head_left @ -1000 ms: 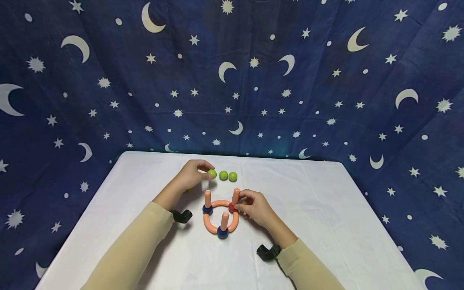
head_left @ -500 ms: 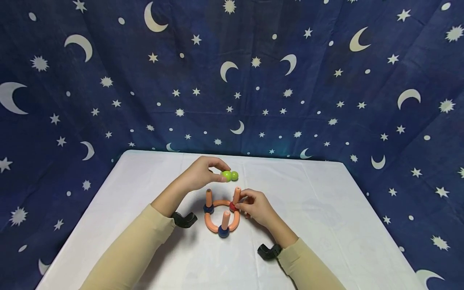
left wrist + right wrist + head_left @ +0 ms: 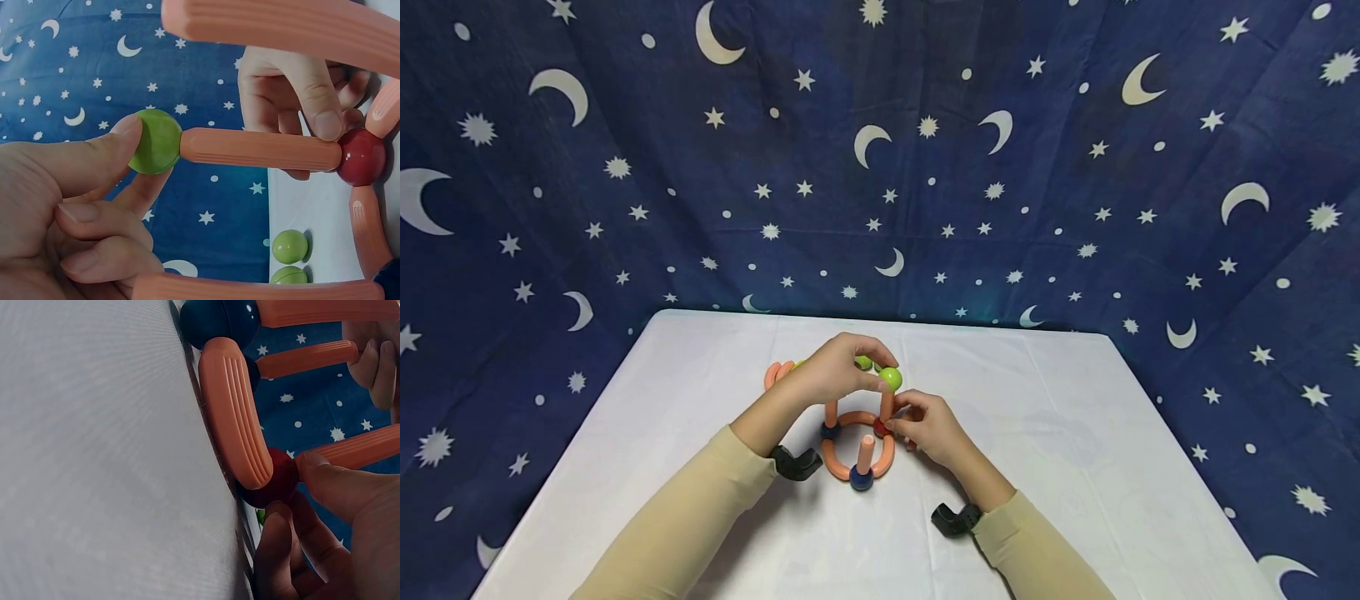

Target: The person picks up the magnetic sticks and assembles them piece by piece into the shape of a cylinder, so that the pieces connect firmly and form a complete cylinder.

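My left hand (image 3: 842,367) pinches a green ball (image 3: 156,142) between thumb and fingers. The ball meets the top end of an upright orange rod (image 3: 262,149); whether it is fixed there I cannot tell. That rod rises from a red ball (image 3: 362,156), part of a ring of curved orange bars (image 3: 835,462) lying on the table. My right hand (image 3: 928,425) grips the red ball and the rod's foot with thumb and fingertips. Two more upright rods stand on dark blue balls (image 3: 861,479), with bare tops where visible.
Two loose green balls (image 3: 290,246) lie behind the ring, partly hidden by my left hand in the head view. Loose curved orange bars (image 3: 772,375) lie at the back left of the white table (image 3: 1037,433). A starry blue curtain (image 3: 880,167) hangs beyond it.
My left hand has carried the green ball rightward and nearer, from beside the loose green balls to the top of the rod on the red ball. My right hand has stayed put.
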Tool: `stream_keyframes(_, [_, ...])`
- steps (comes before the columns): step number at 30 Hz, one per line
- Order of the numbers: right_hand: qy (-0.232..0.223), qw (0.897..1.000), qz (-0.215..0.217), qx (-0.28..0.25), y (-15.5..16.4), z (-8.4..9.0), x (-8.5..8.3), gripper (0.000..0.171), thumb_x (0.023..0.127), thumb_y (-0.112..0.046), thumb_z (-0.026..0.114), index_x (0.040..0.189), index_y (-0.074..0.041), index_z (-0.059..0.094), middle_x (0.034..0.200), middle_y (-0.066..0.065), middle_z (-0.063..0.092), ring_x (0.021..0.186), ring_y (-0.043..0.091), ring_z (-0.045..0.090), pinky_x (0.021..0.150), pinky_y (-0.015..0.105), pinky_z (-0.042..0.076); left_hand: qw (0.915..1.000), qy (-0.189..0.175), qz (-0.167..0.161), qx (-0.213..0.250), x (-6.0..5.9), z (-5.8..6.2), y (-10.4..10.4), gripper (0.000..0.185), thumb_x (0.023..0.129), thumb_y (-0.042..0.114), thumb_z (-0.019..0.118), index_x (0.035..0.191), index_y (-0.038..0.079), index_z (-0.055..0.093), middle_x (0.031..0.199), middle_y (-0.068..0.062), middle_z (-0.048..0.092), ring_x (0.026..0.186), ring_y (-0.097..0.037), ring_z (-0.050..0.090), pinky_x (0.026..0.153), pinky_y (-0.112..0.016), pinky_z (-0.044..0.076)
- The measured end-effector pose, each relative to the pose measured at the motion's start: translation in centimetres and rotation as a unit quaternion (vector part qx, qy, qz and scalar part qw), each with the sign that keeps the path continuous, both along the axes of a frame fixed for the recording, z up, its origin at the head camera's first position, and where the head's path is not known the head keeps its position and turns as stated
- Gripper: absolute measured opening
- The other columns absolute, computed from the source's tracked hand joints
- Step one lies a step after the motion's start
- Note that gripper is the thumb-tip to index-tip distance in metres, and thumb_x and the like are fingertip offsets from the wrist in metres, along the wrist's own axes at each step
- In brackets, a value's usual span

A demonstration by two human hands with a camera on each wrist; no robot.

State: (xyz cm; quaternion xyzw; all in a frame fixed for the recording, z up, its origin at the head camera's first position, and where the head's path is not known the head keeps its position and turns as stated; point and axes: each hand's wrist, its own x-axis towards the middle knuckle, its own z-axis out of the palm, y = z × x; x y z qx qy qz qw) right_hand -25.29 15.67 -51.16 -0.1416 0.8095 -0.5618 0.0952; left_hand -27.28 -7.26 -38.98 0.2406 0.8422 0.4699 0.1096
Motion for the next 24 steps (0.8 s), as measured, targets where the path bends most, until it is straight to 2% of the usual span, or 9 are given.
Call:
stream_keyframes(6, [0.000, 1.000, 0.000, 0.000, 0.0, -0.1, -0.1, 0.024, 0.094, -0.008, 0.082, 0.117, -0.011, 0.077, 0.091, 0.010, 0.075, 0.061, 0.016, 0.058, 0.052, 0.026, 0.052, 0.9999, 0.006, -0.003, -0.009, 0.1, 0.0, 0.1, 0.027, 0.090, 0.011, 0.087, 0.115, 0.020, 0.081, 0.112, 0.002, 0.080, 0.123, -0.024, 0.067, 0.111, -0.054, 0.052])
stream_keyframes(13, [-0.001, 1.000, -0.004, 0.003, -0.1, 0.0, 0.0, 0.024, 0.094, -0.008, 0.082, 0.117, -0.012, 0.077, 0.088, 0.007, 0.074, 0.063, 0.017, 0.058, 0.054, 0.026, 0.052, 0.9999, 0.006, -0.009, 0.001, 0.1, -0.1, -0.1, 0.030, 0.089, 0.010, 0.087, 0.118, 0.018, 0.081, 0.115, 0.000, 0.080, 0.124, -0.025, 0.068, 0.114, -0.058, 0.050])
stream_keyframes(17, [-0.004, 1.000, -0.004, 0.003, 0.0, -0.1, 0.0, 0.025, 0.094, -0.008, 0.081, 0.118, -0.013, 0.077, 0.088, 0.007, 0.073, 0.065, 0.017, 0.059, 0.055, 0.027, 0.053, 0.9999, 0.004, -0.009, 0.002, 0.0, -0.2, -0.4, 0.031, 0.090, 0.010, 0.086, 0.120, 0.017, 0.080, 0.116, 0.000, 0.080, 0.125, -0.025, 0.068, 0.115, -0.056, 0.051])
stream_keyframes(24, [-0.004, 1.000, -0.005, 0.001, 0.0, -0.2, 0.0, 0.026, 0.094, -0.005, 0.080, 0.119, -0.012, 0.077, 0.090, 0.008, 0.075, 0.065, 0.015, 0.058, 0.054, 0.026, 0.052, 0.9999, 0.003, 0.003, 0.009, -0.2, 0.1, -1.3, 0.027, 0.093, 0.013, 0.084, 0.120, 0.017, 0.080, 0.120, 0.000, 0.080, 0.125, -0.028, 0.070, 0.108, -0.052, 0.053])
